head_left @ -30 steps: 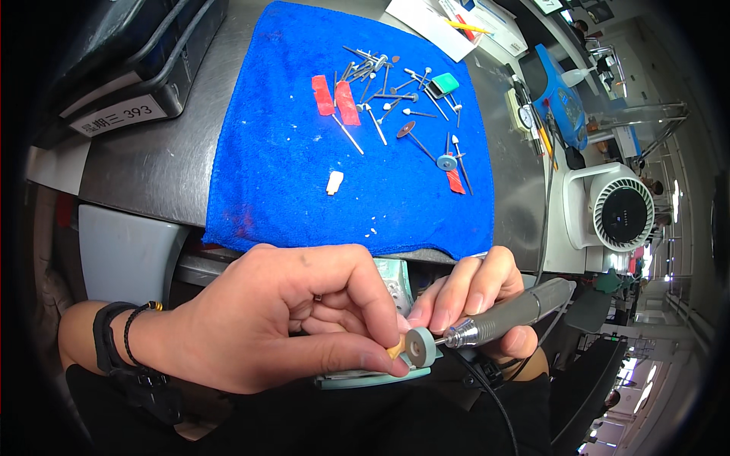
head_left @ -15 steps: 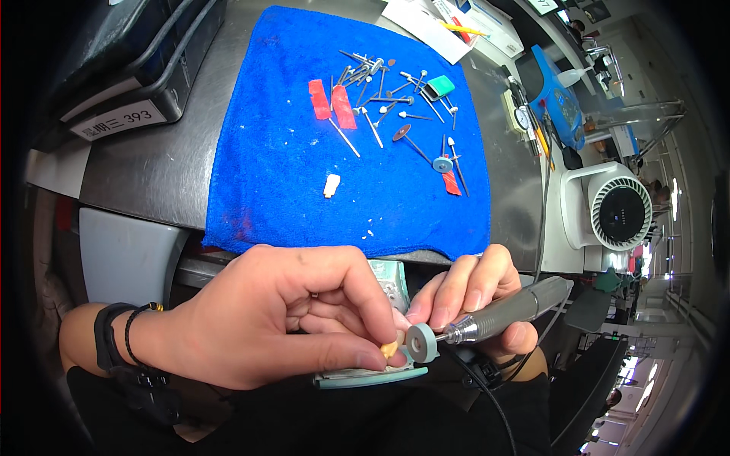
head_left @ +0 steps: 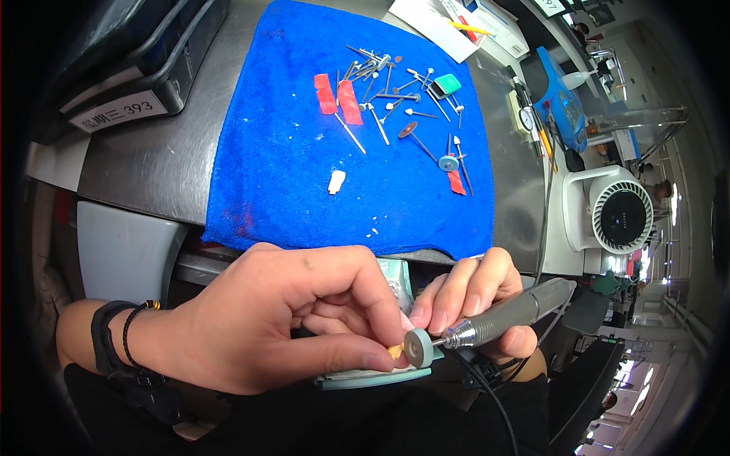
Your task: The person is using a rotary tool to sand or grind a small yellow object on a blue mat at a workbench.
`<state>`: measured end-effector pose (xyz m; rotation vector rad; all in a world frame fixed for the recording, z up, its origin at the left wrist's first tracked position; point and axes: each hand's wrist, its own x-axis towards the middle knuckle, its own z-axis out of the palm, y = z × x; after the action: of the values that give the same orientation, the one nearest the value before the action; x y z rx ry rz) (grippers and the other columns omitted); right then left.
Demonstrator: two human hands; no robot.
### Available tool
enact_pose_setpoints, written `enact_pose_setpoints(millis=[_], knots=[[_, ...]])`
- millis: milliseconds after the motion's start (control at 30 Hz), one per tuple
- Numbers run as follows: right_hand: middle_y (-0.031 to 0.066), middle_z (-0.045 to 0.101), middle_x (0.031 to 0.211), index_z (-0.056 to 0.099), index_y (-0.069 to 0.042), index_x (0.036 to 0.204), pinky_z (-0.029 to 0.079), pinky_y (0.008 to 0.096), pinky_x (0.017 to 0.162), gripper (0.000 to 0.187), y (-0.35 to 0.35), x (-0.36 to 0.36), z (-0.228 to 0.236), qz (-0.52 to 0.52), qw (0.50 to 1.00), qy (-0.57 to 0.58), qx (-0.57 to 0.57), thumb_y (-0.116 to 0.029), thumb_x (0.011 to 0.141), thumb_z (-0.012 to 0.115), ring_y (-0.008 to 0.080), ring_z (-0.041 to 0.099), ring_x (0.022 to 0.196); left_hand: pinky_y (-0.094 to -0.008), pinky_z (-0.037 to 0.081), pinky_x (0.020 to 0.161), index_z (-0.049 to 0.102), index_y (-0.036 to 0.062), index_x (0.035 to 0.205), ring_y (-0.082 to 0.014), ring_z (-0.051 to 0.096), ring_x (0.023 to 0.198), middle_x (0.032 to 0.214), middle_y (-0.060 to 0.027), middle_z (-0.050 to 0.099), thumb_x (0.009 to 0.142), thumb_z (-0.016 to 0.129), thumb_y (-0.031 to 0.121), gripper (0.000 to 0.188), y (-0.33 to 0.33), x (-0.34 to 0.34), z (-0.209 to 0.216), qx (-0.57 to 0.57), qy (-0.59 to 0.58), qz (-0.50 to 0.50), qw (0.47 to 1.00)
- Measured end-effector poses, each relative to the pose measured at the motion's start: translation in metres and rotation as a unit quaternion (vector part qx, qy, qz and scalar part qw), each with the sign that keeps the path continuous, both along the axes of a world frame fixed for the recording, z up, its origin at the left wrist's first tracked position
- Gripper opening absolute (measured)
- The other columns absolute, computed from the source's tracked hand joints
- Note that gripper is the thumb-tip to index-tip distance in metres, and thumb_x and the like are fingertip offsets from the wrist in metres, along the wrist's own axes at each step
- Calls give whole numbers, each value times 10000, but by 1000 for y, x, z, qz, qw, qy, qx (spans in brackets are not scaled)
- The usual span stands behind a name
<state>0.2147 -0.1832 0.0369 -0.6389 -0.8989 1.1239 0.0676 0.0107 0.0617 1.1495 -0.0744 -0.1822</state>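
My left hand (head_left: 281,319) pinches a tiny tan piece (head_left: 395,351) between thumb and fingertips, just below the bench edge. My right hand (head_left: 475,300) grips a grey rotary handpiece (head_left: 509,311) like a pen. Its grey-green round wheel (head_left: 419,347) touches the tan piece. A pale green block (head_left: 372,375) lies under both hands. A black cord (head_left: 494,403) runs down from the handpiece.
A blue towel (head_left: 289,152) covers the steel bench (head_left: 144,163). On it lie several burs and mandrels (head_left: 388,91), red strips (head_left: 342,99) and a small white piece (head_left: 336,181). A white fan unit (head_left: 612,216) stands at right. A dark case (head_left: 129,68) sits at upper left.
The view has shifted slightly. Both hands hold the same grip, with the wheel still against the tan piece.
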Motion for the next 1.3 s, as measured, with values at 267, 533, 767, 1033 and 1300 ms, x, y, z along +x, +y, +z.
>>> enact_pose_setpoints(millis=[267,533,767,1033,1300], knots=[[246,544,988,426,6,1007,425,535,913,361,-1,-2,1,-13,1000,7,-3,-253,821,595,401,552,1016,-245,525,771,493,-46,919,-165,632,880,915,-160,612,779,641,-59,204,-1,0,1,25,-3,1,1000],[251,551,963,434,13,998,426,532,912,354,-1,-1,1,-12,1000,2,6,-244,815,595,402,554,1013,-255,528,782,501,-44,906,-177,633,897,925,-168,614,777,645,-49,193,-1,-1,1,18,4,1,1000],[246,542,988,428,-3,1003,419,530,921,345,-2,-4,3,-18,999,26,-15,-250,823,587,402,546,1027,-254,529,774,508,-40,885,-177,639,876,927,-171,617,773,647,-59,179,1,0,2,62,1,-5,998],[239,539,996,424,-11,1003,418,533,920,338,-2,-1,3,-4,1000,9,-19,-254,828,580,397,539,1042,-239,536,738,522,-14,858,-154,642,842,912,-164,633,766,671,-30,175,0,1,1,93,-34,9,995],[234,537,997,425,-20,994,426,525,915,334,-3,-2,5,-11,999,14,-35,-265,828,579,393,540,1040,-235,538,720,530,0,846,-148,653,815,910,-159,642,765,684,0,174,0,2,1,114,-60,20,992]])
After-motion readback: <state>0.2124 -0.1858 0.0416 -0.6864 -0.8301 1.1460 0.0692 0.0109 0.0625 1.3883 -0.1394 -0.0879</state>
